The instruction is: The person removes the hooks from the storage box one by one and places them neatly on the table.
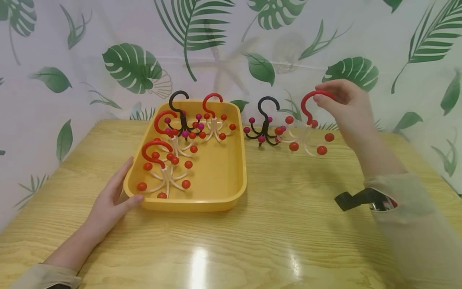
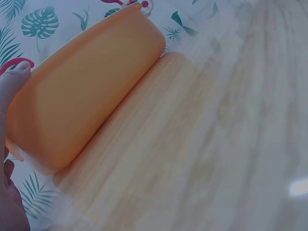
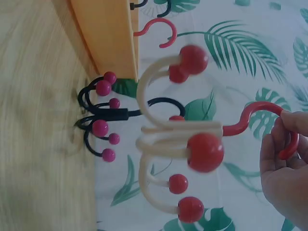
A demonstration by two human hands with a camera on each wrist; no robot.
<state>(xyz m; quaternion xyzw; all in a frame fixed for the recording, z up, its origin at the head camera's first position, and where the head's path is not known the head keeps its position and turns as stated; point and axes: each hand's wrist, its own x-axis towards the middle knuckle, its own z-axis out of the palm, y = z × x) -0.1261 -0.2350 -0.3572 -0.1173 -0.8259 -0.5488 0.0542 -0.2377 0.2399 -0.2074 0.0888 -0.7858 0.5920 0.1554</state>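
**The raised hook [image 3: 204, 129], to the right of the yellow tray [image 1: 216, 172]**

On the remote feeds I counted six hooks: four red-topped with cream prongs, two black with pink balls. The raised hook, one of the red-topped four, carried six red balls. The right hand [image 1: 346, 100] pinched its red curve between thumb and fingers, holding it in the air above the table [image 1: 288, 241]. The left hand [image 1: 110, 206] was spread about the tray's near left corner, thumb at the front rim, fingers along the left side.

Four hooks stood in the tray: one inner black hook [image 1: 183, 123] and three red-topped, namely the rear one [image 1: 213, 125], the left-side one [image 1: 175, 146] and the front one [image 1: 166, 174]. One outer black hook [image 1: 265, 127], with six pink balls, stood on the wood just beyond the right rim. Whether the raised hook touched it I could not tell.

I noted the most open room inside the tray along its right and front right. Bare wood extended from the front rim towards the viewer.
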